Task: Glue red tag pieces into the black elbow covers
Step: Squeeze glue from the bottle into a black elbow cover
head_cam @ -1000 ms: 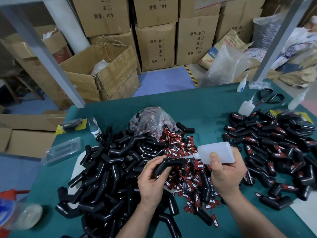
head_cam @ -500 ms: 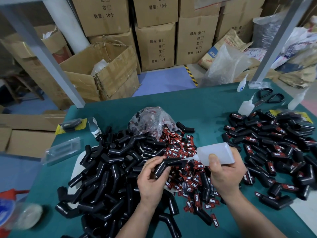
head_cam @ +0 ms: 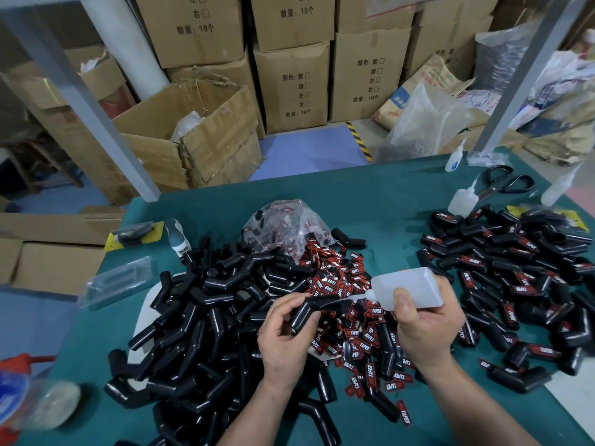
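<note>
Barely anything has shifted: the right hand [head_cam: 425, 323] still grips the glue bottle [head_cam: 409, 291], nozzle on the elbow cover [head_cam: 306, 312] that the left hand [head_cam: 283, 339] pinches above the table [head_cam: 370, 194] middle. Tagged covers [head_cam: 515, 268] crowd its right edge; a larger untagged heap [head_cam: 199, 333] waits.

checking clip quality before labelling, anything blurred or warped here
Head view: the centre is sharp, with the left hand, cover, bottle and right hand crisp. Its lower-left corner smears a pale round thing, wide-angle warp splays the posts outward, and the light is soft, with mild sheen on the bag.
</note>
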`<state>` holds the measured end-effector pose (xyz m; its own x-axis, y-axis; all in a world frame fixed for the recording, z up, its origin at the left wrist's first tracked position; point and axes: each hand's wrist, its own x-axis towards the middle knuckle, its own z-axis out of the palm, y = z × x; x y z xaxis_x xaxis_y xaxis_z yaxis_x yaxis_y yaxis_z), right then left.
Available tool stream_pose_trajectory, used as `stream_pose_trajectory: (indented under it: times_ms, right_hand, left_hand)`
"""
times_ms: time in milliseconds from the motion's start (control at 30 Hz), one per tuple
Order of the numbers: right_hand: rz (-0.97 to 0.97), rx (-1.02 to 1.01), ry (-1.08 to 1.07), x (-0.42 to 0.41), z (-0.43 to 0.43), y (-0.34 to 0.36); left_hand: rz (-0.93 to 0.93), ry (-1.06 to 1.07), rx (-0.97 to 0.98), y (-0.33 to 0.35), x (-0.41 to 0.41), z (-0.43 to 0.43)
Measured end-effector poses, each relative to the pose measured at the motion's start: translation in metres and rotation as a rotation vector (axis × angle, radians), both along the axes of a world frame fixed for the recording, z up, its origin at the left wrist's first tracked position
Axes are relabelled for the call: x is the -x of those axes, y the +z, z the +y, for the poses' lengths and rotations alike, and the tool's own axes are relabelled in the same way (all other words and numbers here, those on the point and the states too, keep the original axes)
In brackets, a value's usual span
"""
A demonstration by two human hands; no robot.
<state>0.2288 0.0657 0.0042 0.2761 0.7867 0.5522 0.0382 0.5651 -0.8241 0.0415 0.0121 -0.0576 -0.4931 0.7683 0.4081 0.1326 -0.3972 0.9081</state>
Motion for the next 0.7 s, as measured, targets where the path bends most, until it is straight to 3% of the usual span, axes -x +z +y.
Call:
stream_pose_trajectory:
  times_ms: [700]
  right_hand:
    - [-0.01,-0.011,-0.029,-0.0013,0.0002,-0.0049]
  left_hand:
    - [0.015,-0.016,-0.01,-0.0024,0.0008,0.0003]
